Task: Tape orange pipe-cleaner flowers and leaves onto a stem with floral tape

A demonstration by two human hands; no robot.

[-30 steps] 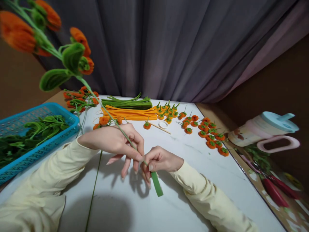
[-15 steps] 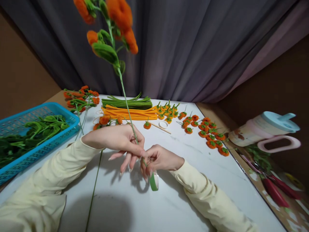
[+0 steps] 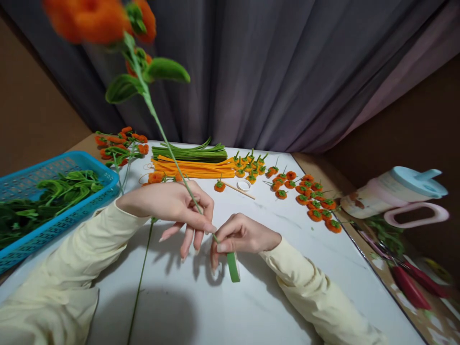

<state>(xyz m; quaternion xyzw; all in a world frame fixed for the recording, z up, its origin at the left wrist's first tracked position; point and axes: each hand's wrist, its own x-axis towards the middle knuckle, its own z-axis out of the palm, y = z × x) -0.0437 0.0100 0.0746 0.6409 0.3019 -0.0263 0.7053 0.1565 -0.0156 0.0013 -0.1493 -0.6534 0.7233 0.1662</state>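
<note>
Between the thumb and fingers of my left hand (image 3: 176,206) is the thin green stem of an orange pipe-cleaner flower (image 3: 154,112), tilted up and to the left. Its orange blooms reach the top edge of the picture, with fuzzy green leaves below them. My right hand (image 3: 242,235) is closed close to the stem's lower end, and a roll of green floral tape (image 3: 233,267) hangs beneath its fingers. Whether the right fingertips pinch the stem itself or only the tape is hard to make out. A second green stem (image 3: 142,273) lies on the white table below my left wrist.
On the left stands a blue basket (image 3: 108,187) of green leaves. Green pipe cleaners (image 3: 190,152) and orange-yellow ones (image 3: 194,167) lie at the back, beside small orange flower heads (image 3: 309,199). A tumbler (image 3: 388,189) and red-handled pliers (image 3: 409,287) are at the right.
The flower has turned and leaned further left, its blooms now nearer the camera. My right hand has shifted slightly right, away from the left, with the tape roll.
</note>
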